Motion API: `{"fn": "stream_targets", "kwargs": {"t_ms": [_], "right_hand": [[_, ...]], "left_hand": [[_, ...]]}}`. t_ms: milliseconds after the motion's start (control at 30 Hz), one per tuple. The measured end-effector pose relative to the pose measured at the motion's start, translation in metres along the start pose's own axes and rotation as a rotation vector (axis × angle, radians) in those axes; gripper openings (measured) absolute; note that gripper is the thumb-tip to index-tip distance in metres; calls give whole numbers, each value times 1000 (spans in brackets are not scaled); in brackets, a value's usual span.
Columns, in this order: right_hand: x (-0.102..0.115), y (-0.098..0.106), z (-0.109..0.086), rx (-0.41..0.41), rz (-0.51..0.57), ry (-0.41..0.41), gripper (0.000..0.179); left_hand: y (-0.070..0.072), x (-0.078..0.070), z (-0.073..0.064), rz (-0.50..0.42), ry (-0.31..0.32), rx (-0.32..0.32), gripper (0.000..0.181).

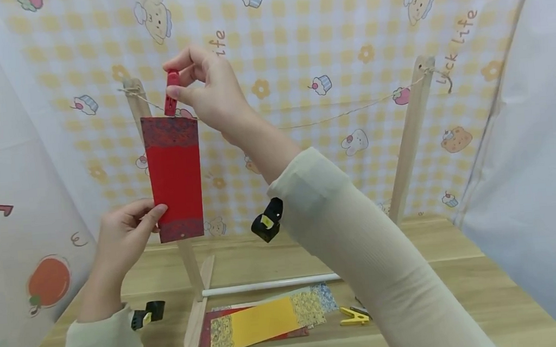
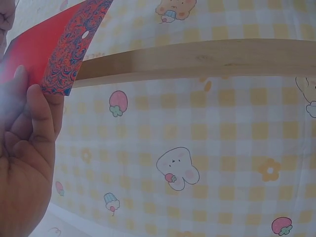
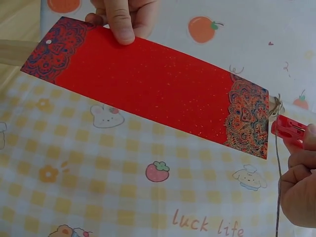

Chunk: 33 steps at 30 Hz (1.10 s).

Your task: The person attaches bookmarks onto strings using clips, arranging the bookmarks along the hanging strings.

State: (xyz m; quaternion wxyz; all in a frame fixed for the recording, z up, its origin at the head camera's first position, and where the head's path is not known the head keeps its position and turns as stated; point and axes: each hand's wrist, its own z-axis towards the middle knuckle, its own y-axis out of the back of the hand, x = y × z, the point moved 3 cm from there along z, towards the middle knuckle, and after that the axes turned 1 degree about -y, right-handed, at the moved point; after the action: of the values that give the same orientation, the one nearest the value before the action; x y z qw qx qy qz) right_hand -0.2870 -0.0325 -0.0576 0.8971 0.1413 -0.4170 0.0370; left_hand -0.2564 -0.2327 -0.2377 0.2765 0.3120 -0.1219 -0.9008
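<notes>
A red paper card (image 1: 176,176) with dark lace-patterned ends hangs upright at the left of the head view. My left hand (image 1: 122,237) pinches its lower left edge between thumb and fingers. Above the card, my right hand (image 1: 214,88) pinches a red clothespin (image 1: 172,93), its tip pointing down at the card's top edge. From the right wrist view, the clothespin (image 3: 290,129) is by the thin string (image 3: 278,187), just beyond the card's patterned end (image 3: 248,116). Whether its jaws grip the string cannot be made out. A small hole (image 3: 48,42) shows near the card's other end.
Two wooden posts (image 1: 410,141) carry the sagging string (image 1: 332,119). A white rod (image 1: 272,284) runs low from the left post's wooden foot (image 1: 198,316). On the wooden table lie a yellow card (image 1: 265,321) over other cards and a yellow clothespin (image 1: 354,317).
</notes>
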Motion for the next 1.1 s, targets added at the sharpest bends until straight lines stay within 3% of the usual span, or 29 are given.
{"fn": "stream_targets", "kwargs": {"t_ms": [200,467,700,933,1100], "right_hand": [[-5,-1,0,22,-15,-5,20],[-3,-3,-1,67,-48,-14,22],[-3,-4,0,112,-93,-70,28],[-9,-3,0,124,-61,-148,34],[-11,-1,-2,133,-103,-169,39]], "left_hand": [[0,0,3,23,10,-12,8],[1,-4,5,31,-31,-22,6],[-1,-6,5,30,-45,-24,6],[-2,-4,4,32,-33,4,5],[-3,-2,2,32,-12,34,5]]}}
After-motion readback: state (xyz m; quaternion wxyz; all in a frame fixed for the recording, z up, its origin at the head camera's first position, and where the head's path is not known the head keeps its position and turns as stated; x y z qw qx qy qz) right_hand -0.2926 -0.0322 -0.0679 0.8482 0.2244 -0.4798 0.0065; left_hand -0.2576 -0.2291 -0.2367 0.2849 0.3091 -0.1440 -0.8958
